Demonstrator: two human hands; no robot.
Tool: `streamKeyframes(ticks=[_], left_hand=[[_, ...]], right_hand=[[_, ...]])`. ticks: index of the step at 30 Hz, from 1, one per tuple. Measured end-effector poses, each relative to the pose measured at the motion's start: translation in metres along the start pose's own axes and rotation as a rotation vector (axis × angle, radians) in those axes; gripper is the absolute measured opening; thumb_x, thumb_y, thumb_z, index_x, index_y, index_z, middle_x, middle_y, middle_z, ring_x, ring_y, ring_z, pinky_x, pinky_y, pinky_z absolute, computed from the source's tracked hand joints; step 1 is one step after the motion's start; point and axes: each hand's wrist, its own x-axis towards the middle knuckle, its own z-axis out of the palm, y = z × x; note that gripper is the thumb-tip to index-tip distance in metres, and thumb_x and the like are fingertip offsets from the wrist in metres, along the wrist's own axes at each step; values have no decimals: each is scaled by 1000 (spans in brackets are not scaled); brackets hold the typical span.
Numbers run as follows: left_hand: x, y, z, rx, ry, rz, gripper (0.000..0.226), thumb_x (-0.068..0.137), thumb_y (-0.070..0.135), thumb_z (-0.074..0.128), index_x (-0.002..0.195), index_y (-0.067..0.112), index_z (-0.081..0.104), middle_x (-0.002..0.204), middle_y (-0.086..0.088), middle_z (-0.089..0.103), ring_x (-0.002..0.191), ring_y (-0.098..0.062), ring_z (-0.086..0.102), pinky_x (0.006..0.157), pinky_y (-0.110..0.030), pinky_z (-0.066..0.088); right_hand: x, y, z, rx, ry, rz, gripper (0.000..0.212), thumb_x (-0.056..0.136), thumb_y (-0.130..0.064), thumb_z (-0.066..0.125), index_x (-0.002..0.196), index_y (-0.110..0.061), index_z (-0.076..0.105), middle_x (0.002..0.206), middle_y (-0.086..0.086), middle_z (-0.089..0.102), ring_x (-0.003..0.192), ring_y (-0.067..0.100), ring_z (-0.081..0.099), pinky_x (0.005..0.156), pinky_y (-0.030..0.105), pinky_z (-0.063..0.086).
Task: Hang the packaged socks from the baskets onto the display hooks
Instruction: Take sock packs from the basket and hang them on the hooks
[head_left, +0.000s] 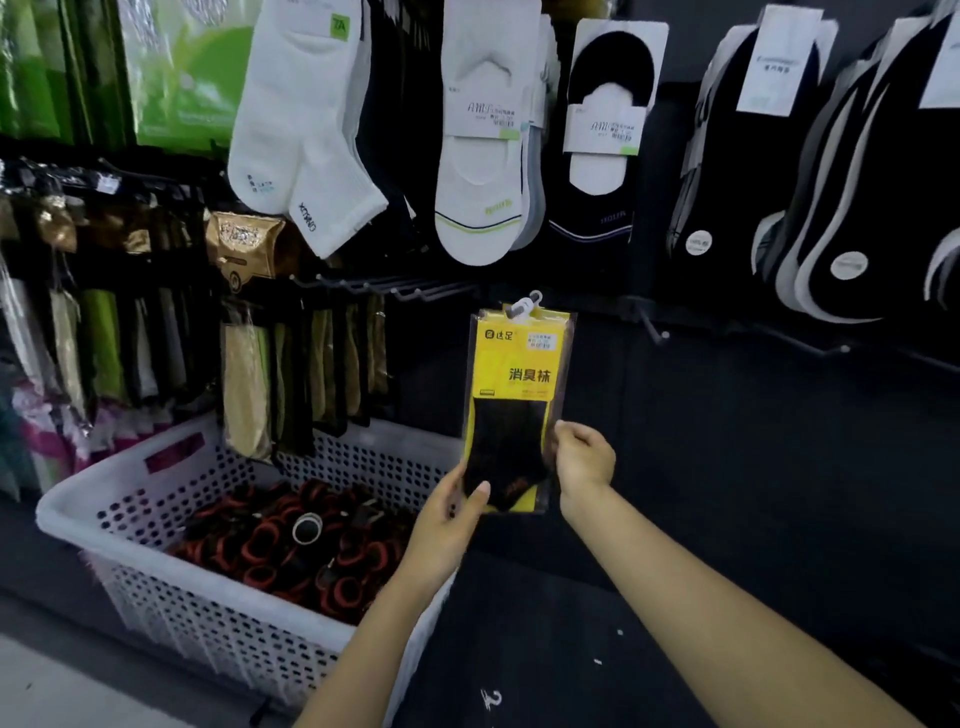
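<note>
A yellow sock package (519, 384) with a black sock inside and a white plastic hanger clip on top is held upright in front of the dark display wall. My left hand (452, 512) grips its lower left corner, thumb across the front. My right hand (582, 457) pinches its right edge. The package's clip sits just right of an empty row of display hooks (415, 291). Another bare hook (657, 327) sticks out to the right. A white perforated basket (130, 499) at lower left holds several black and red rolled socks (291, 540).
White and black socks (483, 156) hang on the wall above. Black socks with white stripes (831, 208) hang at the right. Packaged stockings (311, 374) hang on hooks at the left, over the basket's rear rim. A dark floor lies below.
</note>
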Motion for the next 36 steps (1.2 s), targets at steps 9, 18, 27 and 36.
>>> streamKeyframes(ticks=[9, 18, 27, 36], left_hand=[[-75, -80, 27, 341, -176, -203, 49, 94, 35, 55, 139, 17, 44, 140, 4, 47, 129, -14, 45, 101, -20, 36], [-192, -185, 73, 411, -395, -474, 41, 94, 26, 57, 131, 10, 51, 133, -9, 56, 119, -22, 54, 102, -25, 41], [-230, -221, 87, 661, -623, -584, 56, 97, 50, 37, 143, 18, 41, 150, -4, 39, 137, -23, 37, 112, -29, 29], [-232, -212, 112, 559, -522, -517, 50, 100, 44, 33, 139, 15, 46, 145, -5, 46, 135, -23, 40, 107, -25, 27]], right_hand=[[-63, 113, -133, -176, -212, 176, 14, 93, -13, 60, 106, -16, 59, 92, -3, 64, 89, 15, 63, 86, 31, 51], [-147, 242, -279, -719, -389, 321, 16, 84, -5, 70, 97, 5, 66, 92, 16, 68, 92, 26, 63, 68, 5, 43], [-136, 258, -333, -1272, -644, 384, 38, 75, -41, 77, 87, -11, 58, 88, 8, 56, 84, 20, 57, 67, 28, 41], [-142, 244, -343, -1344, -658, 515, 32, 78, -28, 73, 67, -18, 44, 69, 0, 44, 60, 12, 43, 53, 26, 30]])
